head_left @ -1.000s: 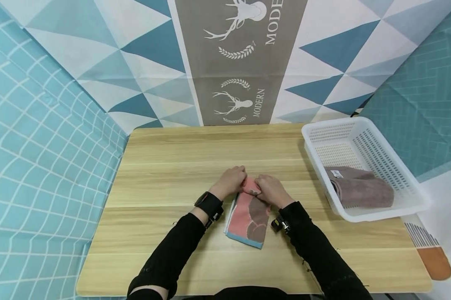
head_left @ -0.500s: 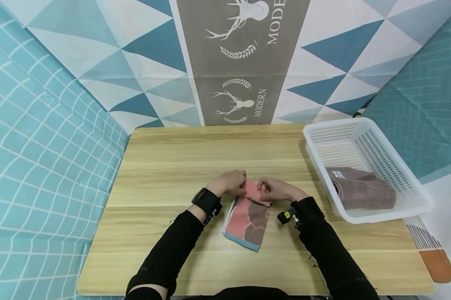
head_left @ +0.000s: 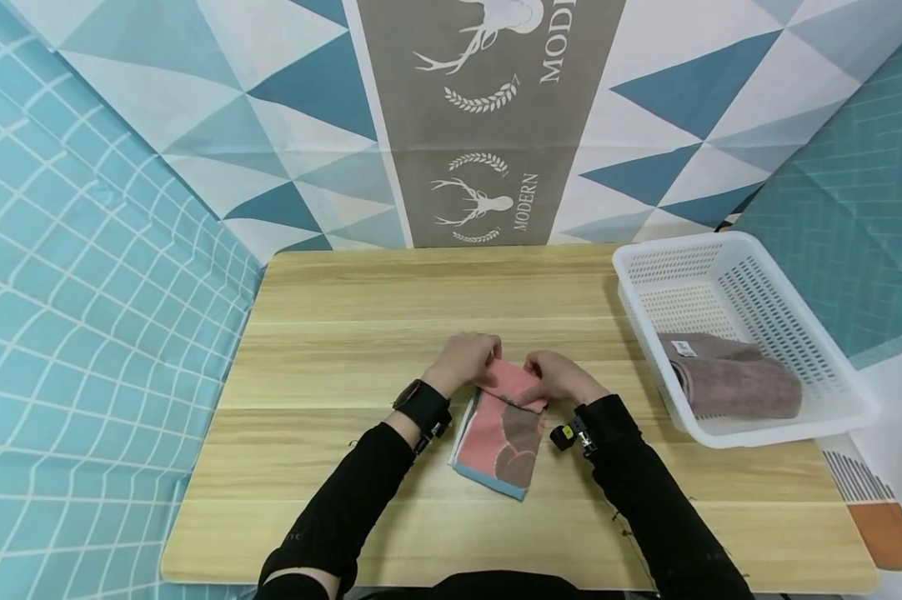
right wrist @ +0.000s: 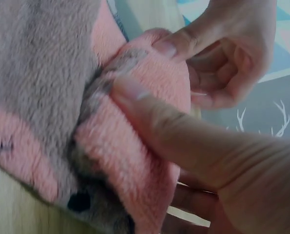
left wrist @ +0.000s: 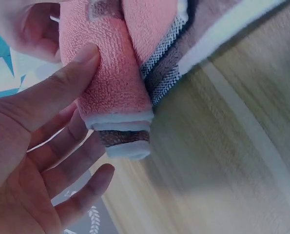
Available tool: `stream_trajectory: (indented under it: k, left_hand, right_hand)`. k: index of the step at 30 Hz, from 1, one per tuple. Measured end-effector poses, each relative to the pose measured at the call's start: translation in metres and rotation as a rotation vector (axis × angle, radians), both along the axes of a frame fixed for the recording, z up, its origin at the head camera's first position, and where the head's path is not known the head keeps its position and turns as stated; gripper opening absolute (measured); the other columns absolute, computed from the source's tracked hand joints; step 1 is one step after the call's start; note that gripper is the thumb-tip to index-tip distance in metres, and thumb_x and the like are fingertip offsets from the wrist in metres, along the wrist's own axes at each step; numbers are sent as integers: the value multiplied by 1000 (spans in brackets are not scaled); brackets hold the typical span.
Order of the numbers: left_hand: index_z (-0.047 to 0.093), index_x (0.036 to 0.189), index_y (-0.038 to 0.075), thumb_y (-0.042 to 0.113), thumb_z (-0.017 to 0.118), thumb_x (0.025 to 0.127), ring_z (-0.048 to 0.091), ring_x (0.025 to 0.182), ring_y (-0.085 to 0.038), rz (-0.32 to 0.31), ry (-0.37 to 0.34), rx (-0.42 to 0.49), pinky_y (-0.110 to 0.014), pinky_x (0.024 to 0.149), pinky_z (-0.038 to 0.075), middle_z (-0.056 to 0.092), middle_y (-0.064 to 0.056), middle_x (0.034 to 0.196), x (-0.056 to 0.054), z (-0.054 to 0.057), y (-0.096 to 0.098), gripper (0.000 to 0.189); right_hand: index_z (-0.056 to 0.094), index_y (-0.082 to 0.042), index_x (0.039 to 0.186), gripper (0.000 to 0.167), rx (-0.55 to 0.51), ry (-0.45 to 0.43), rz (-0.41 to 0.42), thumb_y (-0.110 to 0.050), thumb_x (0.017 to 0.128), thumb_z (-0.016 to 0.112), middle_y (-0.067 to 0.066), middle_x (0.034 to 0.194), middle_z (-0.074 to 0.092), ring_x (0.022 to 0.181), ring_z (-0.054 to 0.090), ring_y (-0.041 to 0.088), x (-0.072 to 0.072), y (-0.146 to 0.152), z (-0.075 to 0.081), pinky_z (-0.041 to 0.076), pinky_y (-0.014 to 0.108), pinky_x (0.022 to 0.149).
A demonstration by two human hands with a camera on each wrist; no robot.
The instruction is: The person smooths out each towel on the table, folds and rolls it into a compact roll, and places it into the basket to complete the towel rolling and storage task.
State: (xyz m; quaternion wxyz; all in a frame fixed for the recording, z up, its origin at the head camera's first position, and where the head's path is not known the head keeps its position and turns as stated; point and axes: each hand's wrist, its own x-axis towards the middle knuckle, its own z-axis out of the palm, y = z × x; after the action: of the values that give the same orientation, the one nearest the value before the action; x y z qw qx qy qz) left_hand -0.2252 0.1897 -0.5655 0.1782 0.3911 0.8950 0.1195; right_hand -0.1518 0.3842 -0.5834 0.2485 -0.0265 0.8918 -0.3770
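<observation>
A folded pink and brown towel with a blue lower edge lies on the table in the head view, its far end turned over toward the person. My left hand pinches the left end of that turned-over part; in the left wrist view the thumb lies on the pink pile and the fingers go behind it. At the right end my right hand pinches the same fold, thumb on top in the right wrist view and the fingers partly hidden behind the cloth. White edging shows at the fold's end.
A white plastic basket stands at the table's right side, holding a rolled brown-grey towel with a white label. The wooden table meets patterned cloth at the back and a blue grid-patterned sheet at the left.
The far end of the towel is turned over further toward the person. My right hand has shifted slightly right and now lays its thumb on the fold. The basket has stayed put.
</observation>
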Motion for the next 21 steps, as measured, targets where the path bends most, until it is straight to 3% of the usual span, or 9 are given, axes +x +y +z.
stream_trajectory:
  k: [2, 4, 8, 11, 16, 21]
  left_hand:
    - [73, 110, 14, 27, 84, 81, 66, 89, -17, -8, 8, -16, -31, 77, 53, 72, -2, 105, 1, 1, 2, 34]
    - [76, 110, 15, 24, 82, 83, 67, 90, -17, -24, 21, -26, -30, 76, 53, 73, -2, 108, 2, 0, 4, 30]
    - [78, 90, 17, 14, 79, 84, 62, 75, -12, -49, 63, -35, -24, 63, 44, 74, 1, 93, 3, -1, 5, 7]
    - [75, 79, 18, 10, 78, 83, 56, 69, -11, -55, 92, -49, -23, 59, 39, 71, 2, 85, 4, -1, 5, 9]
    - [79, 89, 19, 16, 80, 82, 60, 78, -14, -26, 133, -70, -27, 63, 49, 68, -2, 94, 5, 0, 5, 8]
    - [78, 98, 19, 16, 79, 83, 62, 90, -22, 14, 203, -74, -35, 75, 55, 63, -5, 103, 6, -1, 6, 16]
  right_hand:
    - [55, -6, 88, 38, 19, 42, 14, -21, 75, 88, 3, 75, 49, 67, 45, 18, 1, 0, 1, 35, 30, 63]
    - [54, -7, 85, 38, 47, 72, 22, -21, 74, 88, 3, 73, 48, 65, 44, 17, 2, -2, 1, 34, 30, 62]
    - [55, -10, 81, 38, 102, 174, 49, -22, 72, 90, 1, 72, 50, 65, 45, 16, 7, -7, 1, 35, 29, 61]
    - [54, -11, 78, 40, 151, 264, 63, -23, 70, 91, -1, 72, 51, 66, 44, 15, 12, -12, 1, 35, 29, 62]
    - [53, -9, 77, 39, 185, 373, 49, -19, 70, 90, 0, 71, 47, 66, 42, 16, 15, -17, -2, 34, 30, 60]
    - [52, -10, 81, 30, 181, 492, 22, -9, 70, 81, 0, 76, 48, 72, 43, 17, 15, -20, -12, 36, 29, 61]
